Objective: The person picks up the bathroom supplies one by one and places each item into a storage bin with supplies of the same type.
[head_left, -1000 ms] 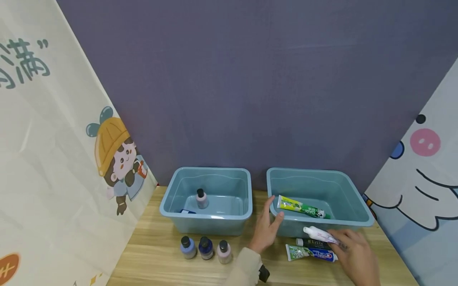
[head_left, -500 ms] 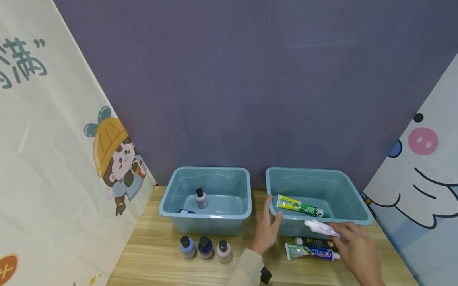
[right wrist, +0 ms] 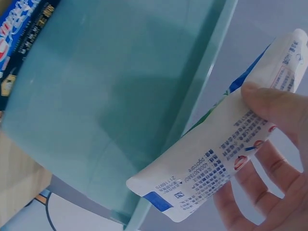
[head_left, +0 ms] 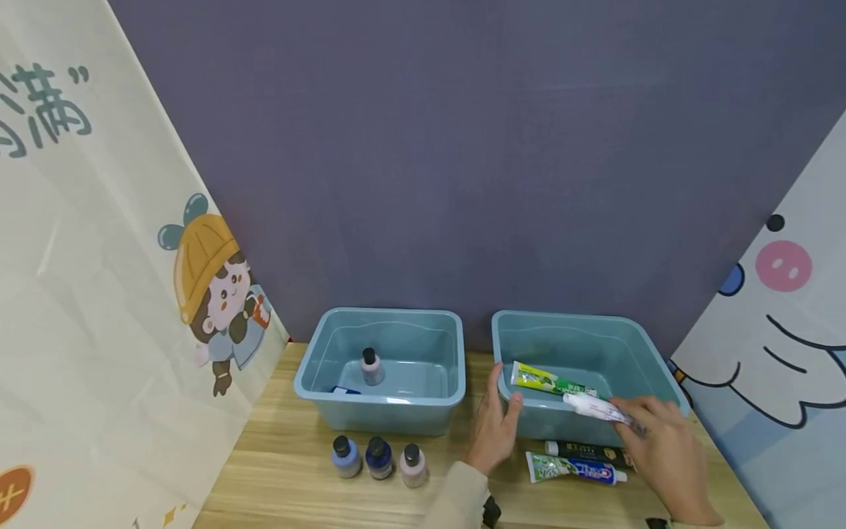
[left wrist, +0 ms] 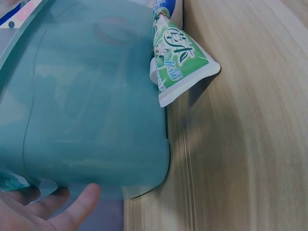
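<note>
My right hand [head_left: 664,448] pinches a white toothpaste tube [head_left: 591,408] between thumb and fingers. It holds the tube over the front rim of the right blue bin [head_left: 545,424], and the right wrist view shows the printed back of the tube [right wrist: 192,168]. Inside that bin a yellow-green toothpaste tube [head_left: 538,378] leans slantwise, partly covered by the held one. At the bin's left front corner is my left hand [head_left: 492,433], fingers extended along its side; whether they press it is unclear. In front lie a black toothpaste tube [head_left: 584,452] and a green-and-blue toothpaste tube [head_left: 571,468].
A second blue bin [head_left: 390,417] stands to the left, holding a pale pink bottle [head_left: 372,367] and a partly hidden dark blue item [head_left: 346,391]. Three black-capped bottles [head_left: 379,459] stand before it on the wooden table [head_left: 284,470]. A dark backdrop [head_left: 429,169] rises behind.
My right hand has lifted the white toothpaste tube from above the black tube up to the bin's front rim. The left hand stays at the bin's corner.
</note>
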`<action>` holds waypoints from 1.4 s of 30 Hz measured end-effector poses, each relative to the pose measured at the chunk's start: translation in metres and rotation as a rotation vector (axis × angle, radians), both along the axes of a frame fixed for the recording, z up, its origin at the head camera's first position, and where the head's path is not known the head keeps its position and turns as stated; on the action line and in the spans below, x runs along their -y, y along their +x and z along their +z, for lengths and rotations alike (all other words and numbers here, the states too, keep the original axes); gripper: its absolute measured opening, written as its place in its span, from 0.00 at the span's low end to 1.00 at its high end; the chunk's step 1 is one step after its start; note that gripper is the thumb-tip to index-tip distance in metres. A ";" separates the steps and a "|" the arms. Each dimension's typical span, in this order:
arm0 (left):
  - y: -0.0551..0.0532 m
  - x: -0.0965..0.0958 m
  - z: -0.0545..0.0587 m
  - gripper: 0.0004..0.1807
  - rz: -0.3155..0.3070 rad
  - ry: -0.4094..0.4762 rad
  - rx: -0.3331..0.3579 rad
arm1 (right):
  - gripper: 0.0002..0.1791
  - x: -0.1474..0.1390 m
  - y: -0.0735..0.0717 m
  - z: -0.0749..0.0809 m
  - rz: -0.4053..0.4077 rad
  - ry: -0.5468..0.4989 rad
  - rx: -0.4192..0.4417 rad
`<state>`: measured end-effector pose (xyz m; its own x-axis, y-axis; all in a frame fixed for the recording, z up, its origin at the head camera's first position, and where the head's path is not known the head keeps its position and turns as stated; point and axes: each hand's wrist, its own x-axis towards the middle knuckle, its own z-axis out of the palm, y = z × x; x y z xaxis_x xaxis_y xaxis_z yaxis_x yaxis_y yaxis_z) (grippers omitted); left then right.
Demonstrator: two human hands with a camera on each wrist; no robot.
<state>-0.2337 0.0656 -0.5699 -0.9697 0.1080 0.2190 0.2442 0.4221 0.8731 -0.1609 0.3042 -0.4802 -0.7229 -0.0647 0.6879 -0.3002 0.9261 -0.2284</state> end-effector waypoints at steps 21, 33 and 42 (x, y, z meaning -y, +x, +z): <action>0.002 -0.002 -0.001 0.39 0.012 -0.011 0.015 | 0.26 -0.002 -0.022 0.025 0.070 0.069 -0.035; 0.000 -0.002 -0.003 0.38 0.009 -0.033 -0.002 | 0.27 -0.002 -0.035 0.037 0.090 0.113 -0.031; -0.002 -0.003 -0.005 0.38 0.007 -0.042 -0.041 | 0.25 0.000 -0.046 0.042 0.111 0.122 -0.019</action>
